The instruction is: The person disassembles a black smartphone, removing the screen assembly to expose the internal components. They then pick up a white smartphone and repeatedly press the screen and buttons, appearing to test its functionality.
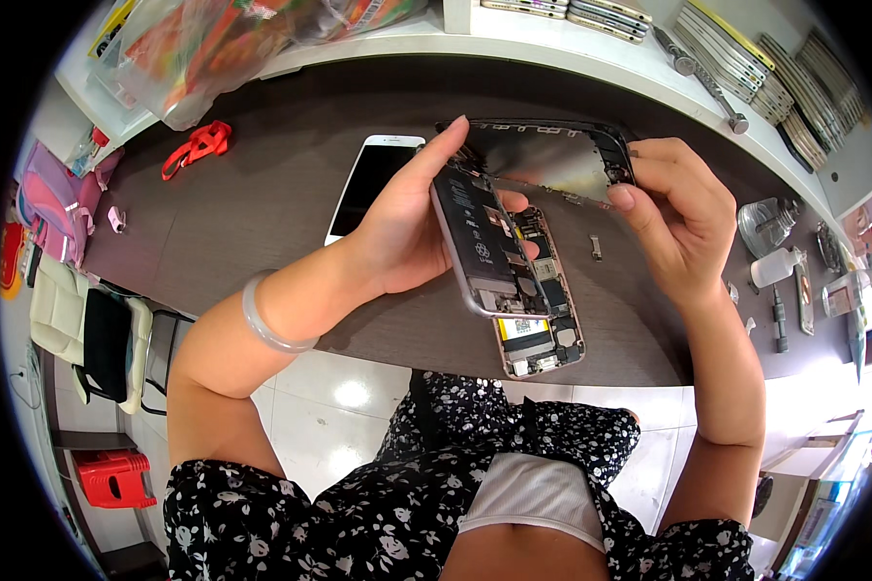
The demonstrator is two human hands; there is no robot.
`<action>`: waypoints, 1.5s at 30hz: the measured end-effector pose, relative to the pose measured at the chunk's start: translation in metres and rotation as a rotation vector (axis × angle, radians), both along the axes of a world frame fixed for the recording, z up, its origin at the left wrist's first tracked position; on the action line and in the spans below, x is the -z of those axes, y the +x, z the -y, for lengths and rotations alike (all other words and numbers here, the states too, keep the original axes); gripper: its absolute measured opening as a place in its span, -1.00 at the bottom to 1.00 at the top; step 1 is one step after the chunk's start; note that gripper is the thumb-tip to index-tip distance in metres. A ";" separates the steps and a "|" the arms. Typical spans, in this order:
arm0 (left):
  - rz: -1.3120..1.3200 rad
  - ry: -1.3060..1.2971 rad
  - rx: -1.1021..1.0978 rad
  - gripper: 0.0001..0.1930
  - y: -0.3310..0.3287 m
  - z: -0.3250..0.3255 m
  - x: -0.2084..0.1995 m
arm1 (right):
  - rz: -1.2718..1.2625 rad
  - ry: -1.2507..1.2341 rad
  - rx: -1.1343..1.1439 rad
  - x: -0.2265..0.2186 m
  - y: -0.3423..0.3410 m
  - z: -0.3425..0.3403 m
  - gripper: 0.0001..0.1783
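Prying wide over a dark desk [262,218], two bare hands work apart on one opened phone. The left hand [407,228], a clear bangle [262,315] on its forearm, is clamped around the phone body [489,242], which it holds tilted above the desk's middle, black battery [470,218] exposed. The right hand [683,208] pinches the right end of the screen [552,160], raised on the far side with its metal back showing. Whether a cable joins the two cannot be told.

Partly beneath the phone body, a second opened phone [557,281] lies on the desk, circuitry bared. A white phone [363,189] lies just left, partly behind the left hand; a small metal part [596,248] sits to the right. A red strap [199,147] lies at far left. Along the right side are a glass jar [767,223], a white bottle [775,266] and a screwdriver [780,320]. Stacked phones [727,58] line the white shelf [378,44] at far right; a plastic bag [203,58] slumps at far left.
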State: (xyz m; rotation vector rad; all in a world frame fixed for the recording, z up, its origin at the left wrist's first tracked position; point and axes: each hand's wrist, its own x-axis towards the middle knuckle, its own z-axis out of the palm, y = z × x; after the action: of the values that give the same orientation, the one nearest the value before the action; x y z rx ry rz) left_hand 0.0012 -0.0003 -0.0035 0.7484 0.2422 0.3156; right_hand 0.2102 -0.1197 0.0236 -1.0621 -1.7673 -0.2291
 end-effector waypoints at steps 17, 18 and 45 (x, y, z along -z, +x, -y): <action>-0.005 -0.110 -0.129 -0.34 0.001 -0.007 0.010 | 0.227 -0.067 -0.208 0.007 -0.022 0.006 -0.62; 0.008 -0.109 -0.118 -0.35 0.000 -0.008 0.011 | 0.225 -0.078 -0.212 0.008 -0.024 0.005 -0.62; -0.063 -0.018 -0.361 -0.78 0.001 -0.015 0.004 | 0.128 -0.660 0.208 -0.001 0.029 -0.009 -0.81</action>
State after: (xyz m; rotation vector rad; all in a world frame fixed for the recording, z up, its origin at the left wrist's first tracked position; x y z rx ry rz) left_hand 0.0024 0.0149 -0.0077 0.6960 0.4407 0.6319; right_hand 0.2394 -0.1105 0.0247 -1.7354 -1.8945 0.1838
